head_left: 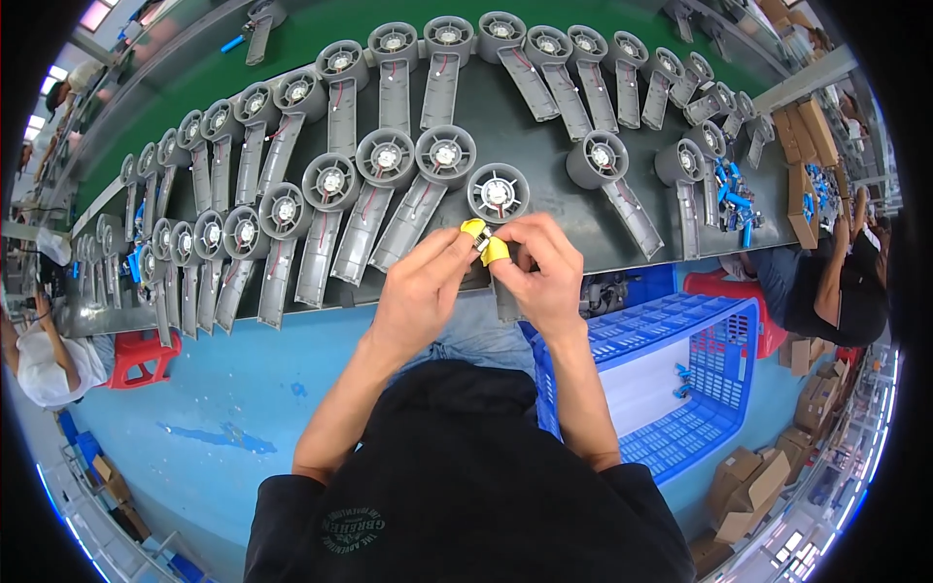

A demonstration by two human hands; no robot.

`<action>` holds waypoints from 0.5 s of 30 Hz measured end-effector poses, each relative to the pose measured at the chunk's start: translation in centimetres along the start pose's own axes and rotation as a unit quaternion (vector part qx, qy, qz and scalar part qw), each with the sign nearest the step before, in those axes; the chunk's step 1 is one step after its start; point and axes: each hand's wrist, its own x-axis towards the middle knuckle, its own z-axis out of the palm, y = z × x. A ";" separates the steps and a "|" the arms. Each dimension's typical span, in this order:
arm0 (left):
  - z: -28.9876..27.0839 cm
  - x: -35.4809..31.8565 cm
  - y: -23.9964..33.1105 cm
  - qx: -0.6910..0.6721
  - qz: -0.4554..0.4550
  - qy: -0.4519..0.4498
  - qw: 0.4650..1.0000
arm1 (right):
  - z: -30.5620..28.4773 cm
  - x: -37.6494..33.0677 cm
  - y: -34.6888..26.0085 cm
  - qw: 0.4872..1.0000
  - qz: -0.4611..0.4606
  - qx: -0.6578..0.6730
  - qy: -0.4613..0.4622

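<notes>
Both hands meet at the table's near edge, fingers closed. My left hand [420, 284] and my right hand [546, 277] pinch a small silvery and dark part [482, 240] between their fingertips. Its exact kind is too small to make out. Yellow covers, apparently finger cots, show at the fingertips of each hand. Just beyond my fingers lies a grey fan housing [499, 192] with a round, spoked opening; its handle is partly hidden beneath my hands. Beside it on the left, another grey fan housing [446, 155] has an open handle with a red wire inside.
Rows of similar grey housings cover the dark table [530, 146]. Blue cylindrical parts [736, 199] are piled on the right. A blue plastic crate [646, 364] stands at my right, below table height. Red stools [142, 359], cardboard boxes [748, 486] and co-workers flank the table.
</notes>
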 end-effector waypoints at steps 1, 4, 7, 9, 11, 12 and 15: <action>-0.1 0.0 0.0 -0.008 -0.007 -0.007 1.000 | 0.0 0.1 0.1 1.000 -0.018 -0.007 -0.013; -0.4 0.3 0.0 -0.027 -0.019 -0.023 0.999 | -0.2 0.4 0.2 0.998 -0.051 -0.021 -0.026; -0.4 0.4 -0.3 -0.030 -0.003 -0.023 0.999 | -0.1 0.5 0.4 0.997 -0.075 -0.025 -0.021; -0.5 0.5 -0.2 -0.031 0.001 -0.023 0.999 | 0.0 0.4 0.7 0.996 -0.080 -0.033 -0.012; -0.7 0.6 -0.1 -0.030 0.002 -0.023 0.999 | 0.2 0.3 0.8 0.996 -0.085 -0.039 -0.004; -0.8 0.6 -0.1 -0.012 0.011 -0.031 0.999 | 0.3 0.3 0.8 0.996 -0.084 -0.044 0.000; -1.1 0.8 -0.1 0.016 0.026 -0.046 0.998 | 0.3 0.4 0.8 0.994 -0.092 -0.056 0.000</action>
